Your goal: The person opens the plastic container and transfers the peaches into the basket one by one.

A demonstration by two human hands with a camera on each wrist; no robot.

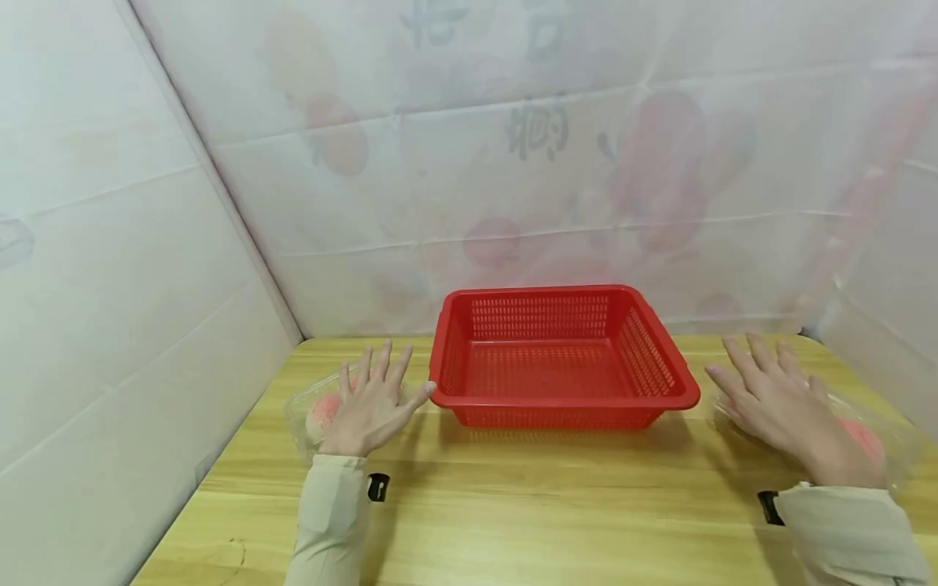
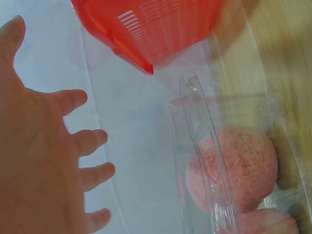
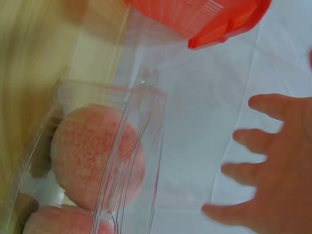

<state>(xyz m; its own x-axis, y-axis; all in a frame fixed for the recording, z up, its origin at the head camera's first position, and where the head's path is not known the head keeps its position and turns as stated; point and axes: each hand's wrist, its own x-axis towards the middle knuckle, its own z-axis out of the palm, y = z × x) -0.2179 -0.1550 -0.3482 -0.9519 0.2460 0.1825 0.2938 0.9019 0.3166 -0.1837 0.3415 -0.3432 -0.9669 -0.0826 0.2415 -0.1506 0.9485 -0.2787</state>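
My left hand (image 1: 371, 411) hovers with spread fingers above a clear plastic box (image 1: 296, 404) on the left of the table. Inside that box are round pink-and-white peaches (image 2: 239, 165), two of them visible in the left wrist view. On the right side, my right hand (image 1: 787, 407) is likewise spread over a second clear plastic box (image 3: 131, 161). Pink speckled peaches (image 3: 92, 151) lie in it too. Neither hand holds anything. Between the hands stands a red plastic basket (image 1: 564, 401) with slotted walls and nothing inside.
The wooden table (image 1: 557, 513) carries the basket and both boxes. White fabric walls (image 1: 410, 195) with faint printed fruit close off the back and sides. Small black pieces (image 1: 378, 487) show beside each sleeve cuff.
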